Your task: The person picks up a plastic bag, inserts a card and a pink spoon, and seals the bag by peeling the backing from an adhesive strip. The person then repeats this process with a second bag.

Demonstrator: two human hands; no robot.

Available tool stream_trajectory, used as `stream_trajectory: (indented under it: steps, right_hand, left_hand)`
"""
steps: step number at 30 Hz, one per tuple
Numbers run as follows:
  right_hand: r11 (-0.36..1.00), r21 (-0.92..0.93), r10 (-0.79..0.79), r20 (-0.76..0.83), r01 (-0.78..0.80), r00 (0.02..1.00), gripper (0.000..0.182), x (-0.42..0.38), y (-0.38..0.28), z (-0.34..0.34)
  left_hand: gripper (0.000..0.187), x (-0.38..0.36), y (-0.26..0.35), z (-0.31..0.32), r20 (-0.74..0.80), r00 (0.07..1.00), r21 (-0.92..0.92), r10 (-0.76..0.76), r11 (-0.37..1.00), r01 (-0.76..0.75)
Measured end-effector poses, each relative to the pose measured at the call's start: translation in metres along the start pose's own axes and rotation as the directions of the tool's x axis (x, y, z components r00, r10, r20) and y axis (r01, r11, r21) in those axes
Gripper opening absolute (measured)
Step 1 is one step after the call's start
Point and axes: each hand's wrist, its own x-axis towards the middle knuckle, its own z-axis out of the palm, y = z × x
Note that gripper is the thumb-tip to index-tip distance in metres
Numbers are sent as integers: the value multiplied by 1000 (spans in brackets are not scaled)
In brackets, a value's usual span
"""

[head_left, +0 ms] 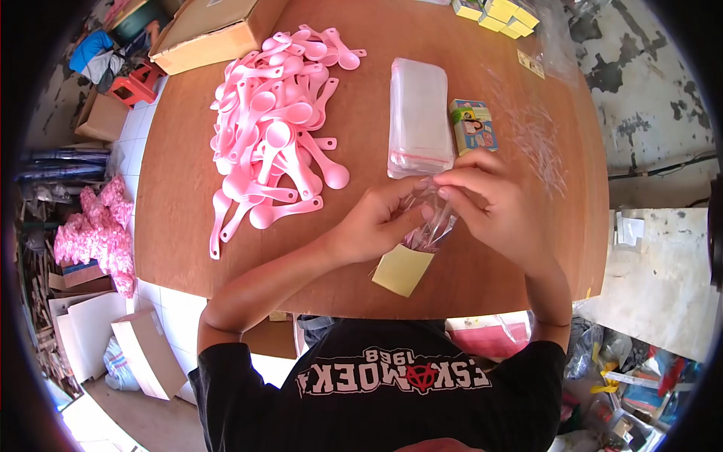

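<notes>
Over the front part of the brown table, my left hand (388, 218) and my right hand (482, 192) meet at a clear plastic bag (440, 218). Fingers of both hands are pinched at its top end. Small pinkish contents show in the lower part of the bag. Just below it is a plain pale yellow box (403, 270), overlapped by the bag in this view. Beyond my fingers lies a stack of clear plastic bags (418, 117), with a printed yellow and blue box (474, 126) beside it.
Pink measuring spoons (275, 132) are heaped on the left of the table (354, 279), near a cardboard box (215, 34). Thin clear strips (538, 139) lie scattered at right. Several yellow boxes (501, 15) stand at the back. A person (98, 56) is at far left.
</notes>
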Motion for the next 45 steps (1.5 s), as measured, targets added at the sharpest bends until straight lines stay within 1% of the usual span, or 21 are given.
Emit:
stream_trajectory:
  steps: [2,7,9,12,14,22,24,25,27,28,30,33,34,36,37,38,39,40,42,44,45]
  right_hand:
    - [971,-190,-151,-25,144,988,12,0,-2,2]
    - [901,-375,-214,52,217,976,14,-4,-15,6]
    - [805,-525,-282,73,277,957,15,-8,-12,12]
    - [743,-604,-290,98,288,952,16,-11,-11,19]
    - [735,-617,-295,79,280,952,16,-13,-9,24]
    - [748,-612,-303,28,256,953,14,-12,5,33]
    - [918,-362,-202,-82,160,976,14,-10,13,34]
    - [919,-362,-201,-84,159,976,14,-9,17,32]
    - [998,62,-29,-73,34,997,14,-7,25,27]
    - [997,62,-32,-74,37,997,14,-8,25,25]
    - [981,196,29,-100,-9,995,13,-9,23,20]
    - [978,208,62,-192,-21,979,10,-6,18,-8]
    - [978,206,62,-195,-21,979,10,-6,21,-22]
    - [715,675,261,-13,-184,965,8,-9,27,-48]
    - [715,675,263,-15,-184,965,8,-11,26,-53]
    - [857,507,119,-21,-92,993,7,-12,26,-58]
    - [947,319,-26,5,24,1000,6,-13,24,-60]
    - [979,199,-65,50,54,997,7,-14,16,-56]
    - [994,106,-37,115,25,993,9,-24,6,-37]
    - [1000,10,-3,175,1,985,13,-31,2,-16]
    - [994,-109,-21,108,33,994,14,-33,1,-6]
  left_hand:
    - [28,3,-2,3,-16,987,110,158,982,-156]
    - [23,-2,-1,4,23,997,221,75,972,-78]
    - [24,-5,-2,7,32,999,244,36,969,-42]
    - [30,-6,1,8,43,996,294,81,952,-90]
    - [32,-7,8,5,97,995,365,-17,931,-20]
    - [31,-10,11,5,174,975,338,-138,938,73]
    - [32,-11,11,6,164,973,314,-163,943,105]
    - [34,-11,14,6,157,979,366,-132,928,67]
    - [37,-9,16,6,151,984,417,-98,908,26]
    - [40,-9,16,7,155,985,403,-71,915,2]
    - [43,-9,14,7,156,987,391,-44,920,-21]
    - [55,-10,2,9,234,969,410,-84,912,-20]
    - [57,-10,-8,10,237,971,379,-3,921,-90]
    - [59,-12,-14,12,239,968,345,76,925,-158]
    - [59,-12,-13,13,205,979,289,4,955,-65]
    - [59,-12,-12,13,175,982,228,-68,973,27]
    - [59,-11,-13,11,176,982,227,-68,973,26]
    - [59,-10,-15,10,157,983,255,-97,965,54]
    - [60,-9,-22,10,143,981,282,-128,956,83]
    - [56,-8,-27,13,125,989,277,73,955,-105]
    - [56,-8,-21,13,128,989,275,71,956,-104]
